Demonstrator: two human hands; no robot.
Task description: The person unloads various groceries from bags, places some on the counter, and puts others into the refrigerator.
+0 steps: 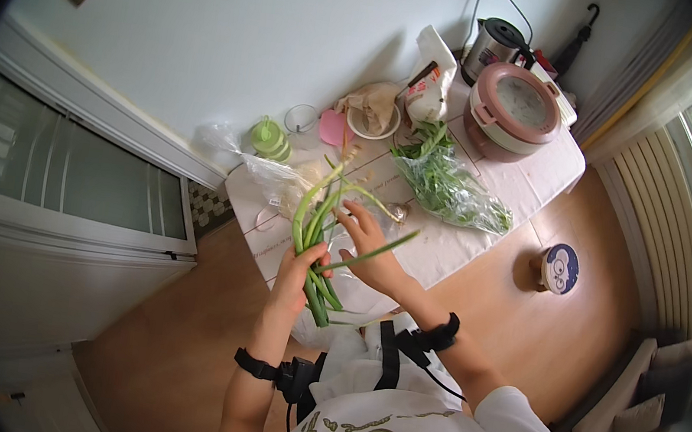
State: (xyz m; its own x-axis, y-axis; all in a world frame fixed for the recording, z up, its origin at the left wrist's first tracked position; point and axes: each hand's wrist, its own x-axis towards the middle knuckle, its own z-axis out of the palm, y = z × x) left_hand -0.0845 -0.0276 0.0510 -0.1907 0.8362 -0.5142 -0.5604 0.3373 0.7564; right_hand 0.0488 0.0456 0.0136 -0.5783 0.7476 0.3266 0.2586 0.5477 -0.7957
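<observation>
My left hand (300, 275) is closed around a bunch of green onions (318, 219), held above the table's near part. Their pale ends point away from me, and the cut-looking dark green ends hang below my fist. Just right of the bunch is my right hand (371, 252), its fingers spread and bent. A single green leaf (380, 253) slants across in front of it; whether the fingers touch any stalk I cannot tell. Beyond the hands, a clear plastic bag (281, 184) lies at the left and a bag of leafy greens (448, 187) at the right.
The table (350, 180) has a white printed cloth. Along the wall stand a green bottle (271, 139), a glass (301, 119), a bowl (373, 133), a white printed bag (430, 83), a pink lidded cooker (514, 110) and a kettle (496, 46). A stool (558, 269) is on the floor.
</observation>
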